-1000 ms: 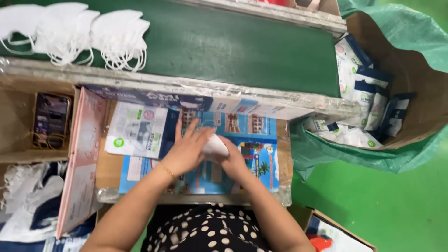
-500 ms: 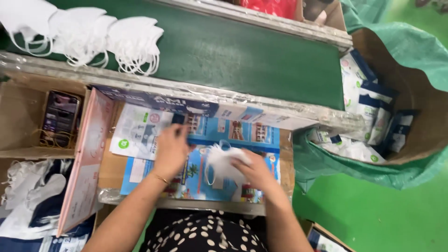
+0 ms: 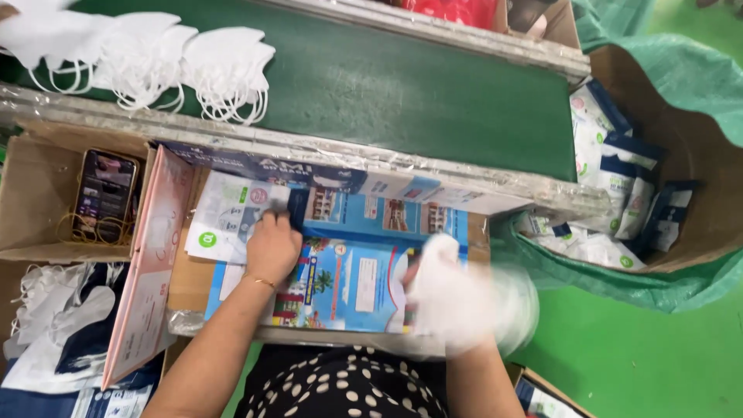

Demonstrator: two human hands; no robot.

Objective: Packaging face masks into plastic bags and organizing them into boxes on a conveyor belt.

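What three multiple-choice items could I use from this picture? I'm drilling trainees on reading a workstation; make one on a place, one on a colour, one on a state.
1. Where does the phone lie?
A. in the cardboard box at left
B. on the belt
C. in the green sack

2. What colour is the conveyor belt?
A. blue
B. green
C. grey

3. What is the right hand doing?
A. resting empty on the belt
B. holding a white mask, blurred in motion
C. gripping the phone

Answers:
1 A, the phone sits inside the open box beside the pink flap.
2 B, the belt under the white masks is dark green.
3 B, a white mask smears across that hand, while the left hand pinches a printed pouch.
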